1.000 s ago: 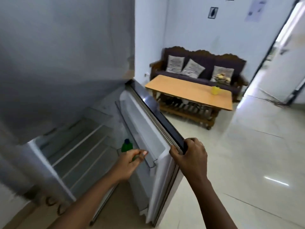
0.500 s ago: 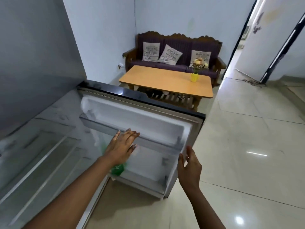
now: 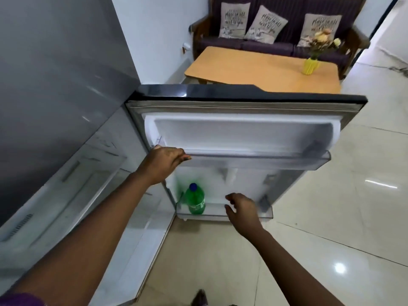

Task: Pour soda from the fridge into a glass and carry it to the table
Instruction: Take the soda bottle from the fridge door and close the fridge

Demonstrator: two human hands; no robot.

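The fridge door [image 3: 242, 133] stands wide open in front of me. A green soda bottle [image 3: 195, 200] with a blue cap stands upright in the door's bottom bin, at its left end. My left hand [image 3: 164, 164] grips the front rail of the upper door shelf [image 3: 265, 159] near its left end. My right hand [image 3: 242, 210] hovers with loosely spread fingers in front of the bottom bin, just right of the bottle and apart from it. No glass is in view.
The open fridge body with its shelves [image 3: 66, 195] is on the left. Behind the door stand a wooden coffee table [image 3: 254, 67] with a yellow flower vase [image 3: 311, 66] and a purple sofa [image 3: 276, 44] with three cushions. Tiled floor [image 3: 331, 217] stretches to the right.
My left hand rose from the bottle's bin to the upper shelf rail, uncovering the bottle. My right hand left the door's edge and moved down toward the bottom bin. The door swung wider.
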